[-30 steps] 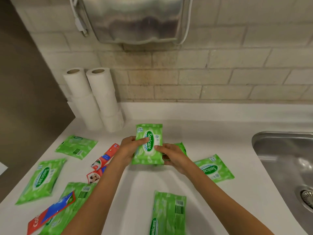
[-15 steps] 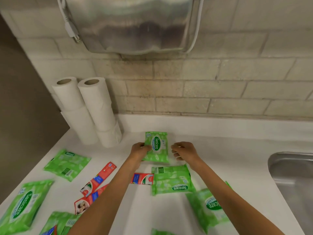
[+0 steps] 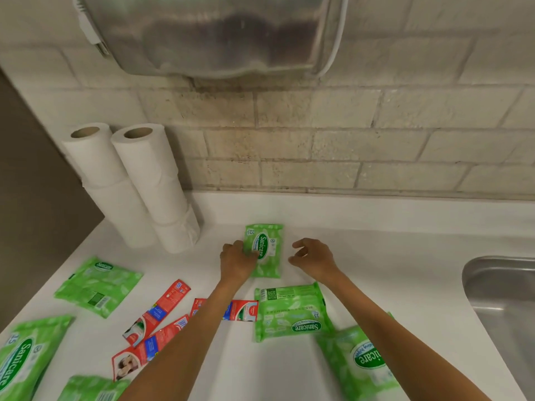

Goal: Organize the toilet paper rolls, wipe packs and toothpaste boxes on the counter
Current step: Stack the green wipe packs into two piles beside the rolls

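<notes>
Wipe pack (image 3: 265,250): left hand (image 3: 236,263) fingers pinch its edge; right hand (image 3: 314,257) fingers loose, just beside.

Bright, even light on the white counter (image 3: 405,270), with soft shadows, slight blur throughout and wide-angle bowing toward the edges.

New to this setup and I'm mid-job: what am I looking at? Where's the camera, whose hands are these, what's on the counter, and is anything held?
No machine here: a person works with bare hands, and the one view comes from a camera on their head, looking forward and down. On the counter lie green wipe packs and red toothpaste boxes; toilet paper rolls stand stacked in two columns by the wall, and a sink is at the right. The left hand grips the rear wipe pack by its left edge. The right hand hovers beside it, apart, holding nothing.
</notes>
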`<move>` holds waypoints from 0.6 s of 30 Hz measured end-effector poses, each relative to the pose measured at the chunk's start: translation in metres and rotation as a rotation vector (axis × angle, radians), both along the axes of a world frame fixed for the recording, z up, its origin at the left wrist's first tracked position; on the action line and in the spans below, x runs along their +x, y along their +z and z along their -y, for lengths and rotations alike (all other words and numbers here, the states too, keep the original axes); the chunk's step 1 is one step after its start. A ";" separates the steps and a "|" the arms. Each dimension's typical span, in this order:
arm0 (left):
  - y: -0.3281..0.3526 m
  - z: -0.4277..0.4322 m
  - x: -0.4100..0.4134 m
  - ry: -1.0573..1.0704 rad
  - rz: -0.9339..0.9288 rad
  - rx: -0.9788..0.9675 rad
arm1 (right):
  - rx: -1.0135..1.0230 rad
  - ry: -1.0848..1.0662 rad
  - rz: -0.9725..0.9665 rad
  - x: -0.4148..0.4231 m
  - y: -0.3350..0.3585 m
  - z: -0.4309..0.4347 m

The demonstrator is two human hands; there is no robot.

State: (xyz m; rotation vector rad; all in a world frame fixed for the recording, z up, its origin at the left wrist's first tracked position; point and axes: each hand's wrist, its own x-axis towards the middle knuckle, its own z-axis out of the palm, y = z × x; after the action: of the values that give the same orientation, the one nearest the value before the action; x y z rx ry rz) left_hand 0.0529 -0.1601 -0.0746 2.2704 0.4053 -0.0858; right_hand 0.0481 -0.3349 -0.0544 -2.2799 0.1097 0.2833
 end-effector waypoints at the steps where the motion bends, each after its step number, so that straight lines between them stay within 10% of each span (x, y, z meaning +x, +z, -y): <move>1: -0.001 -0.001 -0.003 -0.037 0.004 0.057 | -0.030 0.022 -0.001 0.000 -0.002 -0.003; 18: -0.014 -0.014 -0.007 -0.337 0.024 0.326 | -0.272 0.146 0.071 0.011 -0.020 -0.030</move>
State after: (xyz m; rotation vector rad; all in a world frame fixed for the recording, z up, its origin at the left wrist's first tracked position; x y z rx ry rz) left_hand 0.0459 -0.1463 -0.0883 2.6416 0.0184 -0.1741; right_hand 0.0588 -0.3047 -0.0743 -2.5704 -0.0592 0.2768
